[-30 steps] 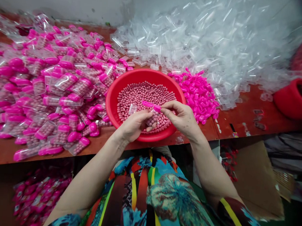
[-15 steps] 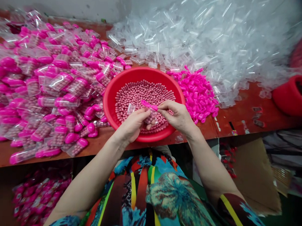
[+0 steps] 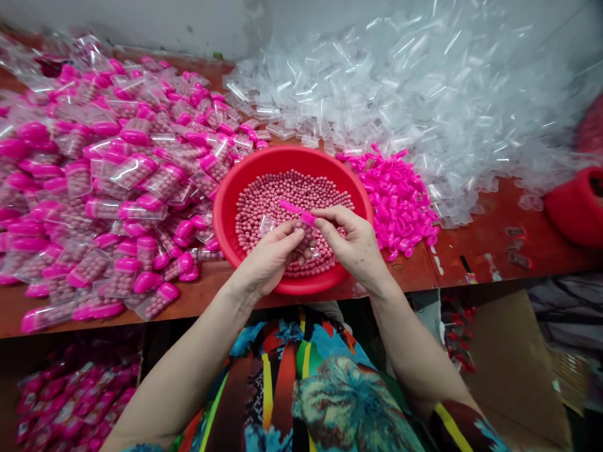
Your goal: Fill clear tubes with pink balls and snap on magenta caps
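Note:
Over the red bowl (image 3: 224, 216) of pink beads (image 3: 288, 185), my left hand (image 3: 264, 261) is closed around a small clear container (image 3: 309, 237) with beads in it, partly hidden by the fingers. Between thumb and fingers, my right hand (image 3: 355, 245) pinches a bright pink flip cap (image 3: 308, 217) at the container's upper end. The cap's lid part sticks out to the left. Another clear piece (image 3: 266, 225) shows just beyond my left hand; whether it is held or lies on the beads I cannot tell.
Filled containers with pink caps (image 3: 134, 172) are heaped on the left of the table (image 3: 485, 251). Loose pink caps (image 3: 397, 203) lie right of the bowl, with a large pile of clear containers (image 3: 387, 83) behind. A red pot (image 3: 576, 211) stands far right.
The view has shifted slightly, so the table things appear a little lower and farther right. Both hands stay together over the bowl, the pink cap still pinched at the container.

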A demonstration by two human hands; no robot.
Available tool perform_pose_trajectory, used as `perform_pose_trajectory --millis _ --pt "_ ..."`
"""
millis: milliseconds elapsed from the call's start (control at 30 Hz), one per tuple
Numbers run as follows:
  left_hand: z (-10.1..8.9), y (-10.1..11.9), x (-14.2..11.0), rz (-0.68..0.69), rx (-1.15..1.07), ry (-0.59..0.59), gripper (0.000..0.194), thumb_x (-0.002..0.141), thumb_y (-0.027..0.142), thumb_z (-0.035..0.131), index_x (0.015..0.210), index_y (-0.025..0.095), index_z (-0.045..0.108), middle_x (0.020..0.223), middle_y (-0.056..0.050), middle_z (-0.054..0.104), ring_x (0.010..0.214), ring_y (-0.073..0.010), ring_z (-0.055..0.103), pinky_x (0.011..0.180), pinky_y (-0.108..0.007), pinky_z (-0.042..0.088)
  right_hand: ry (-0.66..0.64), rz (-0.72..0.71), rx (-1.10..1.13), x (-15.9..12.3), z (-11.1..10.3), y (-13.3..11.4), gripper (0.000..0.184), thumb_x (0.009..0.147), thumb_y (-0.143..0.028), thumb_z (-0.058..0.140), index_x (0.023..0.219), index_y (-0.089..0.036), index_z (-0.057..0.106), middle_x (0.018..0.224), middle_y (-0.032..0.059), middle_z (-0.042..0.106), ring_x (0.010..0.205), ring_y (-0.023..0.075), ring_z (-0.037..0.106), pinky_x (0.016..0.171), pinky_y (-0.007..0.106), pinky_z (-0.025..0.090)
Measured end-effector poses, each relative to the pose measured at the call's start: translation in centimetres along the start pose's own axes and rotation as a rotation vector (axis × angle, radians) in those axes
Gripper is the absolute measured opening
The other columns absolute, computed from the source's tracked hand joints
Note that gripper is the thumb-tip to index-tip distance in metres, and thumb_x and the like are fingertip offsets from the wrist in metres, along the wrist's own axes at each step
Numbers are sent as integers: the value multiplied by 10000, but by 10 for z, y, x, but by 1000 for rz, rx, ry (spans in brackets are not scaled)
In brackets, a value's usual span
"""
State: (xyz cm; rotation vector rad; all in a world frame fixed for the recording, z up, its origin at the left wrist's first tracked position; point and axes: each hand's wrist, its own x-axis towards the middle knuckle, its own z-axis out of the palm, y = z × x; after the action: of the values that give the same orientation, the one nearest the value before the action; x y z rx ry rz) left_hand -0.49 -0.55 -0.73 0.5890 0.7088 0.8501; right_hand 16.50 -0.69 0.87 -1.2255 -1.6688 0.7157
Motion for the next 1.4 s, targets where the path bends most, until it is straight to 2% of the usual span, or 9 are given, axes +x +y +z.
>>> perform_pose_trajectory --millis 467,667,767,900,1033,1100,1200,1300,1400 --pt "4 -6 -1 83 -12 88 270 789 341 831 928 145 708 804 -7 641 645 -70 559 590 -185 446 75 -202 -163 -8 13 3 167 984 -156 566 1026 -189 724 984 82 711 957 196 686 864 370 578" --pt "6 -11 -2 165 11 183 269 779 336 830 931 148 711 788 -2 646 631 -70 553 589 -183 467 172 -196 -233 -21 33 1 217 1003 -171 514 1088 -179 714 1005 110 719 976 222 680 867 408 579" --pt "8 -11 -3 213 48 218 304 770 355 841 967 156 721 817 0 660 655 -75 569 607 -188 477 185 -188 -237 -23 31 -1 226 1005 -198 513 1082 -197 726 1001 106 732 972 226 681 887 423 573" --pt "7 -7 -4 164 79 105 300 784 381 838 942 154 725 779 2 649 635 -68 548 576 -179 432 63 20 -16 -11 14 -1 223 996 -359 581 997 -216 752 958 71 737 934 206 681 862 381 565" --pt "3 -5 -6 2 168 -118 271 810 378 819 874 134 719 733 -15 653 596 -72 531 562 -196 408 -85 402 351 12 10 2 475 954 -626 568 1060 -206 763 950 57 744 879 181 683 787 320 570" --pt "1 -4 -6 -39 162 -130 260 806 369 820 859 137 716 714 -14 651 567 -71 519 543 -201 394 -161 449 461 18 13 3 543 950 -671 537 1077 -193 762 927 60 742 843 176 682 766 316 578" --pt "0 -1 -3 -40 71 -38 236 812 364 804 860 148 720 712 -19 655 555 -76 526 505 -197 367 -77 308 406 16 15 3 462 986 -595 532 1113 -206 746 978 60 749 923 183 696 883 352 581" --pt "0 2 0 -6 -10 26 220 808 349 796 833 143 725 712 -27 658 584 -89 554 530 -203 415 -40 68 125 1 10 6 386 989 -525 569 1196 -229 704 1197 92 722 1174 232 656 1074 448 511" --pt "1 2 3 6 -42 68 222 769 334 817 797 137 718 705 -25 654 612 -104 571 553 -213 446 -96 -136 -206 -14 11 12 617 874 -552 723 1371 -214 583 1360 150 637 1315 313 567 1155 554 437"
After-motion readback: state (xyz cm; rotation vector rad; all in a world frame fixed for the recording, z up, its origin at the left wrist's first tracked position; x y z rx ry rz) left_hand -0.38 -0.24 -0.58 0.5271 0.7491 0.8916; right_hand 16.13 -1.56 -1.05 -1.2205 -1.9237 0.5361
